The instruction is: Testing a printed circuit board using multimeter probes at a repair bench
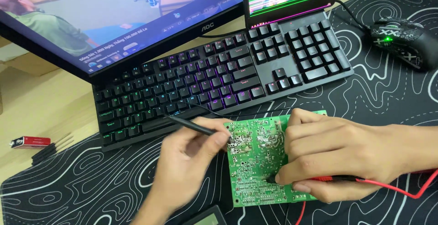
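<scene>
On the patterned desk mat [114, 179], in front of the keyboard [219, 79], we've got both probes on the green circuit board [255, 170]: left hand [187, 161] pinching the black probe [191, 125], right hand [337, 156] pinching the red probe [333, 178]. Probing's underway; meter [207, 217] reading prob. out of frame.

Computer desk: monitor [114, 19], keyboard [219, 76], mouse [401, 40].

Black keyboard [219, 76], monitor [105, 19], mouse [401, 42] (green-lit), red battery [31, 142].

Glossy green circuit board [258, 161], matt cloth desk mat [388, 97] — wooden desk [41, 102]
</scene>
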